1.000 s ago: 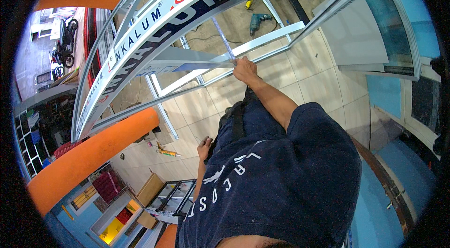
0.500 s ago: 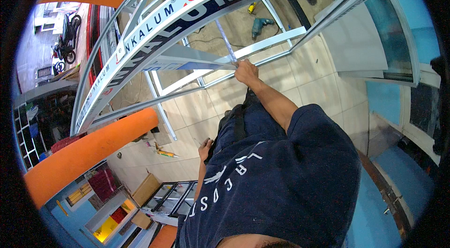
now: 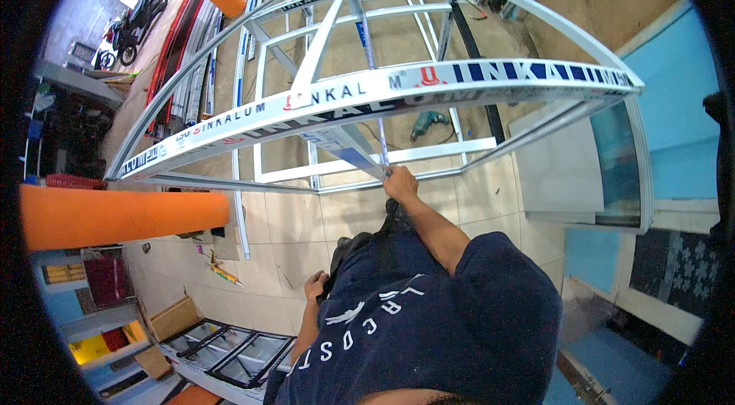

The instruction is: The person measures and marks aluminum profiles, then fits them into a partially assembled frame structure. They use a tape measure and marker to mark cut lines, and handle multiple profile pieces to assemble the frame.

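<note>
Our right hand is clenched on the metal frame standing before us, at the near end of a slanting bar. Our left hand hangs at our side; whether it holds anything, we cannot tell. Beyond lies a teal drill.

1. the floor is pale tile near, brownish farther off.
2. near left, a yellow caulking gun lies on the tiles.
3. farther right lies a green drill.
4. mid-floor stands a white metal frame.
</note>
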The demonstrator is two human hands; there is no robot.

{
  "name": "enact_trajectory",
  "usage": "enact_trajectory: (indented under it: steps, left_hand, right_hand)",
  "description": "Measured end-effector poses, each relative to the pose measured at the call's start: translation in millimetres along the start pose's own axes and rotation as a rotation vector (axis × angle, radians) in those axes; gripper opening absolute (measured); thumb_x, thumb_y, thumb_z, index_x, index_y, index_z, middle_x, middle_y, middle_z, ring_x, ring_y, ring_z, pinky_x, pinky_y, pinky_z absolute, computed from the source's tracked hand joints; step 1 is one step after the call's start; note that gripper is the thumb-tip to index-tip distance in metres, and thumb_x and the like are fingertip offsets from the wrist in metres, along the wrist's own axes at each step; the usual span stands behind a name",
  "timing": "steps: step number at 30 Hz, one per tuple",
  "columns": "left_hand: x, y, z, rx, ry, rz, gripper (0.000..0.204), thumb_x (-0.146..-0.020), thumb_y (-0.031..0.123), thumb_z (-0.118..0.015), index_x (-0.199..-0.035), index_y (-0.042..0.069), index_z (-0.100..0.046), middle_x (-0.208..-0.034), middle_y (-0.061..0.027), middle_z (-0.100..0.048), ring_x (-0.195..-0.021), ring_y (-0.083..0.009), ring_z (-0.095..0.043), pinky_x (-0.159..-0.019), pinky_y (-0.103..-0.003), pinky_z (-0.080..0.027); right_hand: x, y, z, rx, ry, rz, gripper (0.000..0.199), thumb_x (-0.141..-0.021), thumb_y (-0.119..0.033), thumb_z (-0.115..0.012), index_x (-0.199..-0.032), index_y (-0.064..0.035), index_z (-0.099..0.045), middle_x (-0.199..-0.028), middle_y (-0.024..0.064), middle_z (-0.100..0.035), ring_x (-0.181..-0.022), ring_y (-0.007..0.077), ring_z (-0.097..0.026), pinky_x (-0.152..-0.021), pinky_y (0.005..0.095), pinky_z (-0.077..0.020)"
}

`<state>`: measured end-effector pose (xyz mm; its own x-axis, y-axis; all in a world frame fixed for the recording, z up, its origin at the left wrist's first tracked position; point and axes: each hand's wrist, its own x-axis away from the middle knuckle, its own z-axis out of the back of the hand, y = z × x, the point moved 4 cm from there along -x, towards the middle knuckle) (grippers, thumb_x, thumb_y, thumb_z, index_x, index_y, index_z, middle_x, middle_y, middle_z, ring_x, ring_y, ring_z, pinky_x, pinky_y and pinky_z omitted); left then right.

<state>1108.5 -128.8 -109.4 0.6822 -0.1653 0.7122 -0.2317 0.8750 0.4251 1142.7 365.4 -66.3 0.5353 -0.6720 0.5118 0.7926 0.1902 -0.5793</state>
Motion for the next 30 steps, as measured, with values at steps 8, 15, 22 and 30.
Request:
enact_trajectory:
  steps: [8,15,22,30]
  left_hand:
    - [22,-21,-20,0.176,0.11,-0.114,0.047,-0.088,0.034,-0.071,-0.123,0.002,-0.073,-0.109,-0.0148,-0.077,-0.104,-0.0209,-0.072,-0.093,-0.032,-0.053]
    - [18,-46,-30,0.231,0.153,0.031,0.047,-0.087,0.032,-0.072,-0.122,0.001,-0.073,-0.112,-0.0166,-0.076,-0.108,-0.0231,-0.071,-0.096,-0.032,-0.052]
    - [22,-31,-26,0.298,0.097,0.057,0.045,-0.086,0.031,-0.073,-0.12,0.0,-0.074,-0.113,-0.0182,-0.075,-0.108,-0.0243,-0.071,-0.097,-0.032,-0.051]
    - [22,-34,-33,0.343,0.21,0.042,0.046,-0.086,0.031,-0.071,-0.12,-0.001,-0.073,-0.111,-0.0193,-0.076,-0.106,-0.0252,-0.071,-0.097,-0.032,-0.052]
  right_hand:
    - [-2,-2,0,0.017,-0.033,0.023,0.039,-0.088,-0.027,-0.062,-0.121,-0.0098,-0.072,-0.12,0.0242,-0.066,-0.114,0.0442,-0.064,-0.098,0.0521,-0.052]
    - [-5,0,0,0.044,-0.052,0.047,0.041,-0.089,-0.031,-0.059,-0.125,-0.0159,-0.071,-0.119,0.0244,-0.066,-0.113,0.0436,-0.064,-0.098,0.0532,-0.0511]
    - [-5,0,0,0.037,-0.018,0.019,0.04,-0.087,-0.028,-0.059,-0.12,-0.0121,-0.073,-0.114,0.0244,-0.069,-0.11,0.0446,-0.065,-0.097,0.0532,-0.051]
    - [-2,-1,2,0.016,-0.014,0.005,0.039,-0.087,-0.03,-0.061,-0.12,-0.0136,-0.074,-0.117,0.0225,-0.07,-0.112,0.0427,-0.066,-0.098,0.0514,-0.0512]
